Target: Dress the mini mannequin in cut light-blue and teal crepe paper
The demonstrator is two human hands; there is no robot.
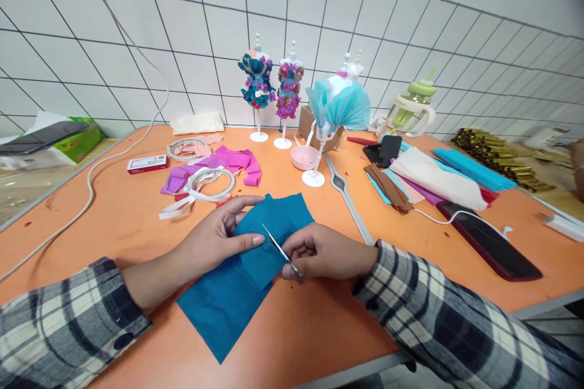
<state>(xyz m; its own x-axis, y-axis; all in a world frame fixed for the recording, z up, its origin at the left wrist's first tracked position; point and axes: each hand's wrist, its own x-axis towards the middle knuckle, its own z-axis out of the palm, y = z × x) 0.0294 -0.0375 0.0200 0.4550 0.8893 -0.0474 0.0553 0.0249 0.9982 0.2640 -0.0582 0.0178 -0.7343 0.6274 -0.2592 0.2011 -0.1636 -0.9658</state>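
Gripping teal crepe paper [223,310] between thumb and fingers of left hand [223,232]; clasping scissors [279,247] in curled fingers of right hand [322,249], above orange tabletop [296,340].

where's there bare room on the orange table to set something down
Mostly bare patches of orange tabletop lie between the blue sheet and right sleeve, between the left sleeve and white cable, and between the right sleeve and red-cased phone. Crowded: along the back, around the small dress forms, and beyond the left hand, around the magenta strips.
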